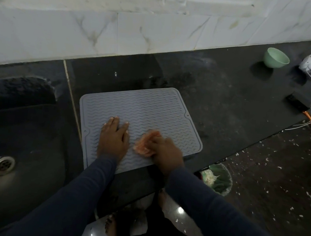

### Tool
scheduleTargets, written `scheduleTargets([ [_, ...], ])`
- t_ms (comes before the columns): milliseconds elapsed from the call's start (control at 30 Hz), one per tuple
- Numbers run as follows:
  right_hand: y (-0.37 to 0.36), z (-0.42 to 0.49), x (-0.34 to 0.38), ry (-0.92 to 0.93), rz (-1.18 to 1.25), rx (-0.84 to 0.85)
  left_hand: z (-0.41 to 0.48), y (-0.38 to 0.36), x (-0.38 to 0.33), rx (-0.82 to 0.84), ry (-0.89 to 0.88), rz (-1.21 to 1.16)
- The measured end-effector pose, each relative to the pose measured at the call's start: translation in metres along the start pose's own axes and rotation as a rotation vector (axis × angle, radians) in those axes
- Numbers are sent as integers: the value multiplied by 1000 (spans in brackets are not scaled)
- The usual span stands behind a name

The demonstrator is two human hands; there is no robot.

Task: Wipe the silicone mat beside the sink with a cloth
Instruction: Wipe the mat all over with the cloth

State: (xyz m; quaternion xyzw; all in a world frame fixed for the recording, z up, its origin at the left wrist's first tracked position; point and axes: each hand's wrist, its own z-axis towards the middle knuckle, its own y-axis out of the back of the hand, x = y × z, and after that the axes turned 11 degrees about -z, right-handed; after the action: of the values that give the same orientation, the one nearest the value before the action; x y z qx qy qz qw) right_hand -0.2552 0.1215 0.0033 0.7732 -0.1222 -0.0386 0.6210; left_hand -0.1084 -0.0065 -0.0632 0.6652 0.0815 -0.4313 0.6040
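Cloth (145, 143) bunched under right fingers (157, 140) on mat (144, 107)

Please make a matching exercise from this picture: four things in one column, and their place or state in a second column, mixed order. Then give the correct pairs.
1. left hand
2. cloth
3. bowl
4. drain

A. near the wall, far right on the counter
B. flat on the mat
C. in the sink
D. bunched in the right hand

Pairs: 1-B, 2-D, 3-A, 4-C
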Motion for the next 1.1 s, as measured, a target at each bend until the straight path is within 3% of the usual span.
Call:
scheduleTargets([
  [100, 16, -11, -75, -225, 6, -44, -3, 1, -2, 8, -2, -2],
  [200, 31, -1, -126, -582, -98, -6, -2, 3, -4, -7, -3, -8],
  [267, 33, 7, -113, -573, -78, -23, -1, 3, -7, 1, 11, 6],
  [367, 16, 8, -51, -273, 50, -122, -1, 3, -8, 3, 22, 16],
  [433, -4, -13, -3, -86, 56, -43, -1, 4, -6, 7, 2, 22],
  [500, -22, -34, 3, -16, 39, -164, -1, 4, -4, 28, -3, 24],
  [667, -13, -38, -97, -408, -2, -119, -2, 5, -5, 63, 10, 42],
  [767, 10, -19, -112, -579, 23, -94, -3, 5, -6, 77, 11, 53],
  [833, 22, -2, -88, -486, 110, -170, -2, 6, -9, 53, 18, 45],
  [933, 18, 24, -17, -87, 118, -235, -1, 6, -9, 52, 30, 54],
  [1000, 10, 33, 21, 63, 84, -121, -1, 3, -4, 48, 15, 49],
  [1100, 4, 41, -10, 137, 52, -22, -1, 3, -2, 40, 18, 35],
])
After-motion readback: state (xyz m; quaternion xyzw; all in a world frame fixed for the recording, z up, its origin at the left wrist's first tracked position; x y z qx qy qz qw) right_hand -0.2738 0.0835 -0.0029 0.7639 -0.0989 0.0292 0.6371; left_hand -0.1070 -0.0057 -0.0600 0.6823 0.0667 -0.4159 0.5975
